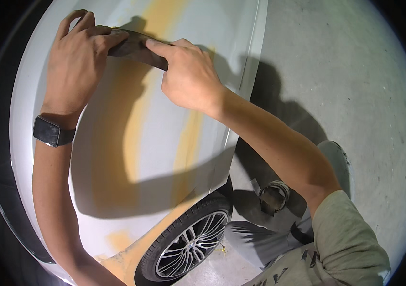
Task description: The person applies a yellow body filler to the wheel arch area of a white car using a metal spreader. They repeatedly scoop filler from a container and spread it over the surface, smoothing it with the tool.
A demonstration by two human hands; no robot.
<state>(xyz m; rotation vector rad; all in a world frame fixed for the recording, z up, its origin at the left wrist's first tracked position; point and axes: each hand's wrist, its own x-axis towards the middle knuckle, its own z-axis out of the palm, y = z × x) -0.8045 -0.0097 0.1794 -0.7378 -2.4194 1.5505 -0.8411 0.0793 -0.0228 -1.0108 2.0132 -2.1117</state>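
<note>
A long dark sanding block (135,47), flat and slightly bowed, lies across the white car's side panel (162,138) near the top of the view. My left hand (76,69) grips its left end, with the fingers bent around it. At the other end, my right hand (191,74) holds it, one finger stretched along its face. The underside of the block is hidden against the panel. Yellowish patches (110,148) run in bands over the panel, partly under the shadow of my arms. A black watch (48,131) sits on my left wrist.
Below the panel is a wheel (192,245) with a black tyre and silver spokes. To the right stretches grey concrete floor (336,66). A ring-shaped roll (277,195) with a dark piece in it lies beside my grey-trousered leg (255,240). Dark glass (12,214) edges the left.
</note>
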